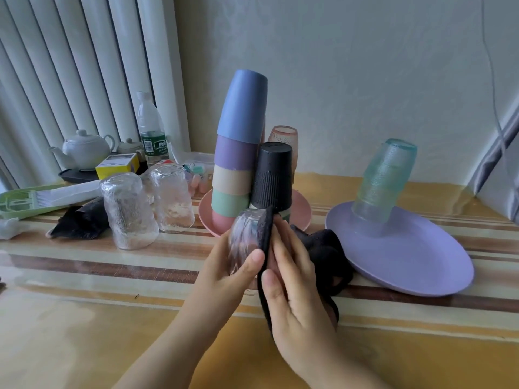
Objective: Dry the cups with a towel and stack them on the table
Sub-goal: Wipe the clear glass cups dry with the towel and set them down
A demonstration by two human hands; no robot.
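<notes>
The left hand [224, 265] holds a clear glass [244, 242] tipped on its side above the desk [84, 318], its fingers [254, 255] curled round the wall. The right hand [292, 279] presses a black towel [323, 254] against the glass, fingers fairly straight over the cloth, the thumb pinning a fold of it. This glass sits just in front of the pink plate [304, 211], and the step in hand looks like wiping it.

On the pink plate stands a tall upside-down stack [238, 153] of coloured cups, with a black cup [271, 178] touching its right side and a pinkish glass [283, 138] behind. Right of the pink plate, two or more green glasses [384, 181] are nested mouth down on a purple plate [407, 256]. Left of the pink plate, two clear glasses [151, 206] stand mouth down on the desk, unstacked.

Which of these piles are already dried I cannot tell; the black cup seems to carry drops, though the view is too soft to be sure. My judgement: the task is partway, with at least the held glass and the two clear ones left to stack.
</notes>
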